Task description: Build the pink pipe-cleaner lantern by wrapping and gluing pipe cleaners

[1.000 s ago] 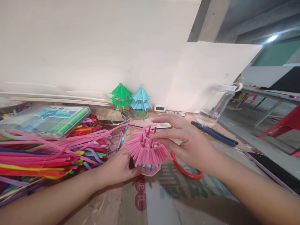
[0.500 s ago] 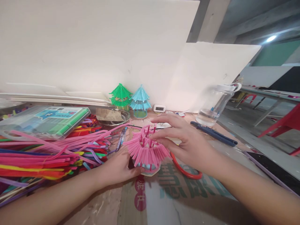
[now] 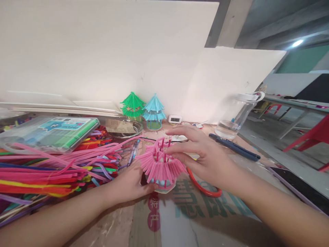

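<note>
A pink pipe-cleaner pavilion roof (image 3: 159, 165) with upright pink posts sits on a pale round base in the middle of the table. My left hand (image 3: 131, 183) grips the base from the left, fingers closed round it. My right hand (image 3: 203, 154) reaches in from the right, fingers pinching one of the upright posts at the top of the model.
A heap of coloured pipe cleaners (image 3: 51, 168) and a clear plastic box (image 3: 48, 132) lie at the left. Finished green (image 3: 133, 106) and blue (image 3: 154, 111) pavilions stand by the wall. A red ring (image 3: 205, 188), dark pliers (image 3: 235, 146), a water bottle (image 3: 238, 115) and a phone (image 3: 300, 185) lie right.
</note>
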Tool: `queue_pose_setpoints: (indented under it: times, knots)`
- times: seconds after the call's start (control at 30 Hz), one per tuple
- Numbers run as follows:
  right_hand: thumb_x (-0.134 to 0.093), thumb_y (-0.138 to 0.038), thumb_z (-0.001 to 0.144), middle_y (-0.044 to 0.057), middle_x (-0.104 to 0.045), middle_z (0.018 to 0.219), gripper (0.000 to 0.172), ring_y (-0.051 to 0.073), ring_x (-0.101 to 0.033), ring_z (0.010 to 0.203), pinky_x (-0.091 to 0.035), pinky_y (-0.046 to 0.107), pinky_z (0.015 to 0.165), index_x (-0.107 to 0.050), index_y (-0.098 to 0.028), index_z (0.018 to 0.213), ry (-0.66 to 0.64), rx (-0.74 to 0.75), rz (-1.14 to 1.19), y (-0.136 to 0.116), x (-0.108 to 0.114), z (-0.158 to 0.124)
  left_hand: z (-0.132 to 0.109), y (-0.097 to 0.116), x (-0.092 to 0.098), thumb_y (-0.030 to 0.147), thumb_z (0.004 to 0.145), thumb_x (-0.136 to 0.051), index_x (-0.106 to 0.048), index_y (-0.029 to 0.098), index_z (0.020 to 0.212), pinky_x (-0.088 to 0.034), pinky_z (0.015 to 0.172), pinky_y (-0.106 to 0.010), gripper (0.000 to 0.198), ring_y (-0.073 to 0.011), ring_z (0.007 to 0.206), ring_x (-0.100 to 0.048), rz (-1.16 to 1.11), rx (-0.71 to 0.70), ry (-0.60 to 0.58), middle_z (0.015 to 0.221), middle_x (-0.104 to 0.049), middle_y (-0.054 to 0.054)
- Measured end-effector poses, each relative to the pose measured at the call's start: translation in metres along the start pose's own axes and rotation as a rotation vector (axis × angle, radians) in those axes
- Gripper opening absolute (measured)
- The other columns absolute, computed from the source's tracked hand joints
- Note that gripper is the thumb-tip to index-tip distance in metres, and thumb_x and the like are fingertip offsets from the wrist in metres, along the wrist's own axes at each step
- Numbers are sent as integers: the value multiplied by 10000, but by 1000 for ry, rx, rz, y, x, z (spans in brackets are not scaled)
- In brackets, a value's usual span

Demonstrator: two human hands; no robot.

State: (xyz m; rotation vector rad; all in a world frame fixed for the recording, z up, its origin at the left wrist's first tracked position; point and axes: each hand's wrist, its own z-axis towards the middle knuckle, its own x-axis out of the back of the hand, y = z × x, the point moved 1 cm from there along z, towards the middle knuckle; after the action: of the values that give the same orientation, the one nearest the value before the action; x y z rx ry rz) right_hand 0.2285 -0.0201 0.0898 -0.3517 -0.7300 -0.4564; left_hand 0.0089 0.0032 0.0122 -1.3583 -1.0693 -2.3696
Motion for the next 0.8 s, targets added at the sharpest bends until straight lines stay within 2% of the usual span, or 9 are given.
queue_pose_setpoints:
  times: [0.3, 0.67, 0.8]
  knots:
    - [-556, -126, 913, 90, -627, 1238, 214, 229, -531, 1214, -448, 465, 1032, -721, -223, 1008, 0, 20, -12, -1, -2, 0, -1, -1, 0, 326, 835, -585, -653, 201, 1058, -469, 991, -402, 264, -285, 1132, -599, 13, 18, -3, 1185, -672, -91]
    - [-559, -129, 908, 101, -618, 1244, 209, 233, -540, 1211, -463, 454, 1017, -728, -218, 994, -5, -7, 25, -1, 3, 2, 0, 1, 1, 412, 857, -561, -595, 204, 1218, -446, 1037, -420, 418, -292, 1188, -580, 9, 24, 6, 1265, -642, -108]
    - [-548, -149, 921, 79, -629, 1242, 216, 218, -560, 1200, -474, 439, 1014, -715, -248, 1015, 12, -32, 25, -1, 10, 3, -1, 0, 0, 423, 860, -555, -604, 196, 1190, -453, 1021, -416, 403, -291, 1153, -600, 19, 28, 11, 1252, -650, -111]
